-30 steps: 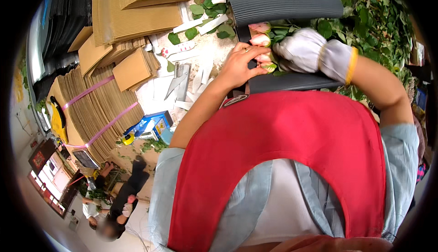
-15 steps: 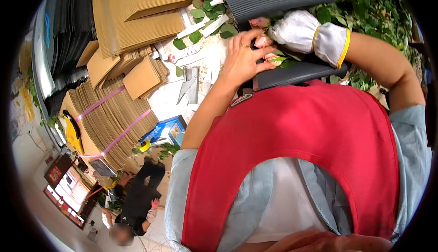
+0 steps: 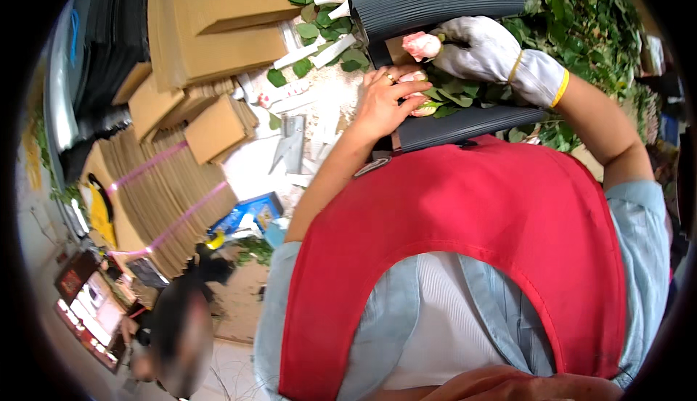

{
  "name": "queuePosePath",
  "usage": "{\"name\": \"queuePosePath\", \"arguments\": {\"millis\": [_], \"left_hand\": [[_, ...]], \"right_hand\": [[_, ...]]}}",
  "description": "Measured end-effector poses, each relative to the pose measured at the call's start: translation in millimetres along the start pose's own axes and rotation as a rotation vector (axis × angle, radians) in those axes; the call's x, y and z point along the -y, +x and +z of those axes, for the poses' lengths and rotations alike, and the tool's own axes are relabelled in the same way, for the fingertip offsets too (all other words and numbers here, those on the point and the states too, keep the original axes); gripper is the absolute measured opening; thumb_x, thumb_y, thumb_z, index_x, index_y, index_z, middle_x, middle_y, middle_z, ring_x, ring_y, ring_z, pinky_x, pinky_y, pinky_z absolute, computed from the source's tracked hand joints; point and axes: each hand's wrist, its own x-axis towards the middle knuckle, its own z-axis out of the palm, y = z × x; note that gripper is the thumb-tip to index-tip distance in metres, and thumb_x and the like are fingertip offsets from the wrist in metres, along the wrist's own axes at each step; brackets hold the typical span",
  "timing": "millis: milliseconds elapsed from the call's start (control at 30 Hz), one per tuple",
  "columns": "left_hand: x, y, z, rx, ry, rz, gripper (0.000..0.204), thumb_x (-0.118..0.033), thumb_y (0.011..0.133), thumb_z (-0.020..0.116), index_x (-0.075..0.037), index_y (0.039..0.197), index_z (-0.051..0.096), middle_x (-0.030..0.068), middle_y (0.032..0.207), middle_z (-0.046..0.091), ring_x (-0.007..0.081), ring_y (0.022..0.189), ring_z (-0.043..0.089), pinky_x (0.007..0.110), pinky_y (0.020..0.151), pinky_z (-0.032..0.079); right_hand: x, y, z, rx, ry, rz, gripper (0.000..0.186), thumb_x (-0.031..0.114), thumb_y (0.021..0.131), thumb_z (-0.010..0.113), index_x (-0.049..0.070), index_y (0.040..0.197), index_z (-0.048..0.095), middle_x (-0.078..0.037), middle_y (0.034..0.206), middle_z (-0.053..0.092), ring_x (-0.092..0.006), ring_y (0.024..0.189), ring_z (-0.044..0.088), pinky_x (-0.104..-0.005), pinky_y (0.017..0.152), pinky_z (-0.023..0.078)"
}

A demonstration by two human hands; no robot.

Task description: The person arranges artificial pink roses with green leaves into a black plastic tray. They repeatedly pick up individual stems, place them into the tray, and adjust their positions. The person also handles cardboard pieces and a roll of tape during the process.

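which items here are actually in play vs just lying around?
In play: left hand on a pink rose; gloved right hand holding another pink rose bud; dark ribbed trough.

Lying about: flat cardboard boxes, wrapped stems, metal tool, blue box.

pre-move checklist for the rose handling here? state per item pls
1. Right hand gloved, gripping pink rose: ok.
2. Left hand bare, resting on second rose among the leaves: ok.
3. Roses sit between the dark ridged panels: ok.
4. Stems free of tangles: cannot tell, hidden by leaves.
5. Cutting tool in reach: cannot tell.
6. Cardboard boxes apart from both hands: ok.
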Motion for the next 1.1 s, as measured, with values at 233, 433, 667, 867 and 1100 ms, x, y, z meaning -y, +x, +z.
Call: {"name": "queuePosePath", "arguments": {"millis": [233, 433, 667, 867, 1100], "left_hand": [[3.0, -4.2, 5.6, 0.004, -0.028, -0.039, 0.024, -0.028, 0.085, 0.077, -0.023, 0.109, 0.080, 0.0038, 0.118, 0.070, 0.0247, 0.112, 0.061, 0.042, 0.102, 0.037], [2.8, -10.5, 12.5, -0.056, -0.055, -0.068, 0.024, -0.029, 0.087, 0.076, -0.026, 0.110, 0.079, 0.0064, 0.132, 0.061, 0.0298, 0.127, 0.052, 0.045, 0.108, 0.035], [2.1, -16.0, 20.1, -0.172, -0.205, -0.085, 0.025, -0.026, 0.085, 0.079, -0.026, 0.110, 0.080, 0.0113, 0.147, 0.047, 0.0327, 0.132, 0.047, 0.048, 0.112, 0.037], [3.4, -16.9, 16.6, -0.103, -0.129, -0.043, 0.028, -0.035, 0.089, 0.073, -0.022, 0.113, 0.079, -0.0028, 0.107, 0.076, 0.0237, 0.117, 0.059, 0.040, 0.104, 0.039], [4.4, -15.7, 17.4, -0.078, -0.204, -0.059, 0.025, -0.030, 0.090, 0.074, -0.021, 0.112, 0.079, 0.0056, 0.128, 0.065, 0.0278, 0.123, 0.055, 0.043, 0.109, 0.037]], "right_hand": [[1.6, -7.0, -15.8, 0.139, 0.032, 0.080, 0.028, 0.023, 0.092, 0.075, 0.006, 0.114, 0.074, -0.010, 0.094, 0.077, -0.0135, 0.086, 0.073, -0.0303, 0.078, 0.057], [11.4, 10.8, 9.6, 0.362, -0.425, 0.012, 0.037, 0.025, 0.079, 0.071, 0.005, 0.109, 0.072, -0.022, 0.085, 0.071, -0.0404, 0.079, 0.069, -0.0447, 0.071, 0.055], [-51.2, -4.6, 6.5, 0.119, 0.253, -0.098, 0.042, 0.018, 0.088, 0.079, 0.006, 0.124, 0.062, -0.005, 0.112, 0.068, -0.0185, 0.101, 0.069, -0.0330, 0.090, 0.055], [-73.9, -16.2, -16.5, 0.048, -0.645, -0.673, 0.035, 0.014, 0.090, 0.077, 0.009, 0.122, 0.062, 0.000, 0.100, 0.067, -0.0169, 0.092, 0.066, -0.0297, 0.084, 0.052], [-69.8, -14.1, -3.9, 0.210, 0.325, -0.167, 0.032, 0.011, 0.093, 0.073, 0.009, 0.123, 0.064, -0.001, 0.099, 0.068, -0.0161, 0.090, 0.066, -0.0285, 0.082, 0.052]]}}
